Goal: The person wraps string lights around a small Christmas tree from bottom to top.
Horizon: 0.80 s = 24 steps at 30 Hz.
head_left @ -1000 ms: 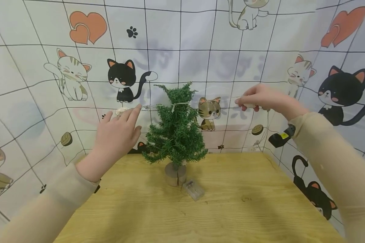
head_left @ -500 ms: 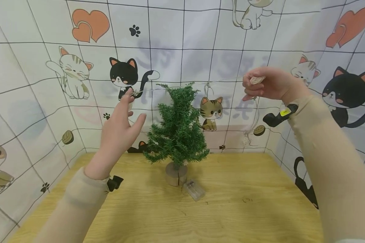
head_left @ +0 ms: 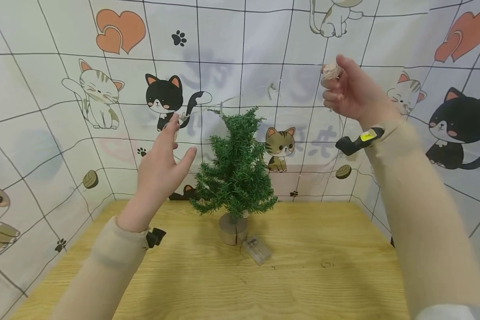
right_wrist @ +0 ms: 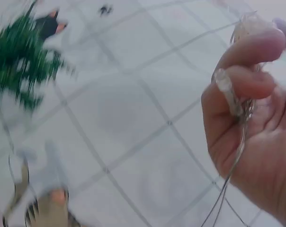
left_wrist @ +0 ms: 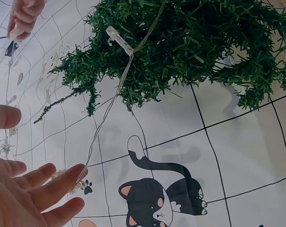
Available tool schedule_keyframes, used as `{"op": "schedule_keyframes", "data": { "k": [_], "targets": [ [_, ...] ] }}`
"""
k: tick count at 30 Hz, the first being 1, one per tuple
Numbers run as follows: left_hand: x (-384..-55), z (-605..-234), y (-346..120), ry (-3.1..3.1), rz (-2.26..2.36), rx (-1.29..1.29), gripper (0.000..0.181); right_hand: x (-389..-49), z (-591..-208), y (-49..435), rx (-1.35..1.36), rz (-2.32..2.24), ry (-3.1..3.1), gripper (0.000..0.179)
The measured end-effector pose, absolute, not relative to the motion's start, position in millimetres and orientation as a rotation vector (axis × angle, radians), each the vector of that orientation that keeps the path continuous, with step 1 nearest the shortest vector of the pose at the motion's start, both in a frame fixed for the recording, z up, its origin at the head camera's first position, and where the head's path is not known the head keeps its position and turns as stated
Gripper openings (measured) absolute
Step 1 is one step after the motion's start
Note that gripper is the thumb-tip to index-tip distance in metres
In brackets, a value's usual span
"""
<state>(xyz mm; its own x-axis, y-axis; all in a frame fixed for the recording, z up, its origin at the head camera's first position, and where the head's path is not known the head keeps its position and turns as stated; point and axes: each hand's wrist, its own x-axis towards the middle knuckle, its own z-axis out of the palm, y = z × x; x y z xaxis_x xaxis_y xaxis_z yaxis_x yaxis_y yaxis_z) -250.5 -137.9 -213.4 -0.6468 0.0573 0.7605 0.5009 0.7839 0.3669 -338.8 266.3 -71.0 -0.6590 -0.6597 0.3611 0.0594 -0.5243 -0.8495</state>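
Your clear-wired string of lights [left_wrist: 119,41] runs between your two hands, above the top of the small green artificial tree [head_left: 238,166]. Your right hand [head_left: 350,91], the higher one, has its fingers curled round the wire, a pale, rough-textured round ball [head_left: 330,71] at the fingertips. Your left hand [head_left: 160,164] has its fingers straight and apart, the wire against them. Expect almost no weight; the wire looks soft, probably slick and quick to kink — so pinch it beside a bulb, not on the clear bulb itself, which may be fragile. The ball seems light and crushable: hold it loosely. Pull gently, too — the clear plastic battery box [head_left: 258,250] sits just beside the round wooden base [head_left: 228,229], near right, and looks light enough to drag.
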Motion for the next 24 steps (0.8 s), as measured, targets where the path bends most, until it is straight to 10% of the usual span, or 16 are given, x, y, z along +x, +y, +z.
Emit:
{"op": "schedule_keyframes", "data": {
  "k": [24],
  "targets": [
    [-317,-215,-167,-2.411,-1.369,-0.289,0.076,-388,-73,171,-0.264,-2.593,1.645,0.039]
  ]
}}
